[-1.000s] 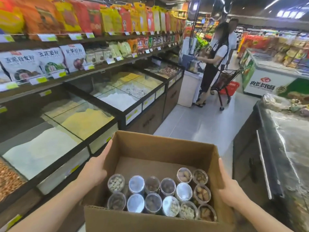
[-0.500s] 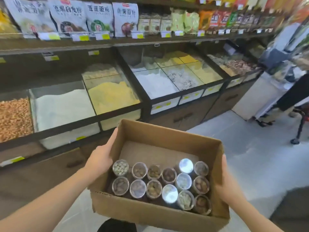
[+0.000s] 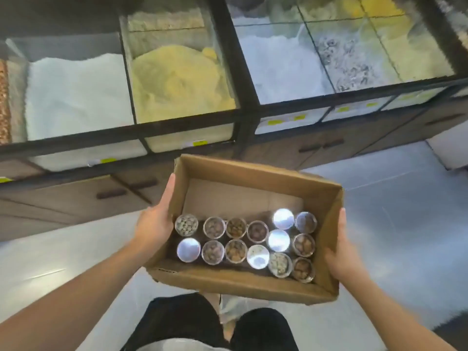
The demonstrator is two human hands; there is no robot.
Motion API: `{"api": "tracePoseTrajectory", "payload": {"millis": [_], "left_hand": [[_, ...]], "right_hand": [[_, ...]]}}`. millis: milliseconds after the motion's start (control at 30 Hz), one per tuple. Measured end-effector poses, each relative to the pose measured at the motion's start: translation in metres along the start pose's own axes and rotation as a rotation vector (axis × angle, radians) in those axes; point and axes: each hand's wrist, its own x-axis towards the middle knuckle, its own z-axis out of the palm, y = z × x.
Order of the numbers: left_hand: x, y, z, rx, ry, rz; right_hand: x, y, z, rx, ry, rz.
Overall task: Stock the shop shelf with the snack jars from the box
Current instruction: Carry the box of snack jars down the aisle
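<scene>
I carry an open cardboard box (image 3: 255, 171) at waist height between both hands. Several clear round snack jars (image 3: 238, 243) stand upright in its near half, in two rows plus a few more at the right; some lids glare white, others show nuts inside. The far half of the box floor is bare. My left hand (image 3: 154, 224) lies flat against the left wall, thumb pointing forward along it, fingers hidden below. My right hand (image 3: 340, 252) presses on the right wall the same way.
Straight ahead runs a black-framed counter of glass bulk bins: white grain (image 3: 73, 97), yellow meal (image 3: 177, 79), more white and mixed grain at the right. Brown cabinet doors (image 3: 76, 198) sit below. Pale tiled floor (image 3: 405, 224) lies under the box; my legs (image 3: 182, 323) show beneath.
My view has swung left from the aisle and tipped down onto the bulk bins and floor. The box has stayed between both hands, now lower and closer to the counter.
</scene>
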Motion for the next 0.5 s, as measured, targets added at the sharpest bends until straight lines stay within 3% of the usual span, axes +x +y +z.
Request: {"api": "tracePoseTrajectory", "payload": {"millis": [500], "left_hand": [[0.087,-0.05,0.225,-0.077,0.052,-0.4]], "right_hand": [[0.247,0.084,0.147,-0.196,-0.265,-0.146]]}}
